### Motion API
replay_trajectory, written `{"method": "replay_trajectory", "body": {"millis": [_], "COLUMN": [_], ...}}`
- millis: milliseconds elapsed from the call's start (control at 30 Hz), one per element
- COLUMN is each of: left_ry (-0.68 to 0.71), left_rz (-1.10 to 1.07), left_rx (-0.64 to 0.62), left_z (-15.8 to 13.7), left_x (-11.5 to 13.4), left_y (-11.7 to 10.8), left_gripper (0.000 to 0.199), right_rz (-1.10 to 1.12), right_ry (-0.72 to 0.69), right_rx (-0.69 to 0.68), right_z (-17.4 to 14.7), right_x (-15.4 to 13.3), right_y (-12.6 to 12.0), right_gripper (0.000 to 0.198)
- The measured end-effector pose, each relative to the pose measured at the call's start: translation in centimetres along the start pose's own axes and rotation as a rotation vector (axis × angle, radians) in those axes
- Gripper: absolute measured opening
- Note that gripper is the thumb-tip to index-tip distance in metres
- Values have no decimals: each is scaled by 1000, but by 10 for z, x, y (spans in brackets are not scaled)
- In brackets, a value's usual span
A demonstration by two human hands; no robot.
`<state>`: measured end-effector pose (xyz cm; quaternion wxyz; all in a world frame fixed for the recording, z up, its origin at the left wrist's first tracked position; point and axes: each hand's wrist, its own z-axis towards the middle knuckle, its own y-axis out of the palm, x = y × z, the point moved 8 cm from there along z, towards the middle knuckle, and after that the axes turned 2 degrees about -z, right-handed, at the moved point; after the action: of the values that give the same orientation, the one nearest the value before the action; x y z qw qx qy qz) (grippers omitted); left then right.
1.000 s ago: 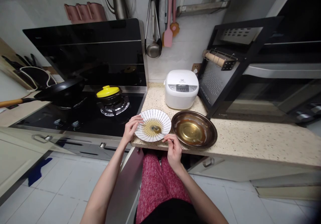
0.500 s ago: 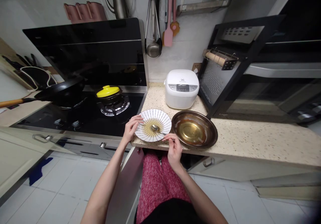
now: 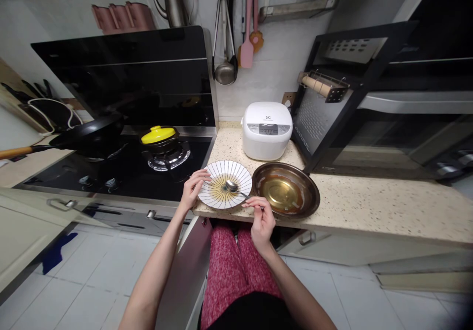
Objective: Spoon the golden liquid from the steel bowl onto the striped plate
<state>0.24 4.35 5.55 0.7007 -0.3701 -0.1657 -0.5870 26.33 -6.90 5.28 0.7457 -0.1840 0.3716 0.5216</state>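
A white plate (image 3: 242,174) with dark radiating lines lies near the counter's front edge, yellowish toward its middle. My left hand (image 3: 193,187) grips its left rim, fingers over the edge. My right hand (image 3: 261,216) pinches the handle of a metal spoon (image 3: 232,186). The spoon's bowl is over the plate's middle; whether it touches the plate, I cannot tell. Right of the plate sits a round brown pan (image 3: 316,195) with a shiny golden bottom, close beside my right hand.
Behind the pan stands a white rice cooker (image 3: 266,138). On the black stove (image 3: 129,172) at the left are a yellow-lidded pot (image 3: 158,135) and a black wok (image 3: 90,135). A dark rack (image 3: 314,103) with an oven borders the counter's right side. A cabinet door (image 3: 192,256) hangs ajar below.
My right hand has moved a little to the right and down, and the spoon's bowl has shifted slightly right and up over the plate. The left hand keeps its place on the rim.
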Motion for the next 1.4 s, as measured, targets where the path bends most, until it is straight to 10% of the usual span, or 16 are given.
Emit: {"method": "replay_trajectory", "body": {"millis": [800,1400], "left_ry": [0,10], "left_rz": [-8,-3], "left_rx": [13,4], "left_z": [0,0], "left_x": [0,2], "left_y": [0,0], "left_gripper": [37,35], "right_rz": [-82,-323], "right_ry": [-53,-141], "right_rx": [259,41], "right_z": [30,39], "right_x": [-18,-18], "right_y": [-72,-59], "right_gripper": [18,21]}}
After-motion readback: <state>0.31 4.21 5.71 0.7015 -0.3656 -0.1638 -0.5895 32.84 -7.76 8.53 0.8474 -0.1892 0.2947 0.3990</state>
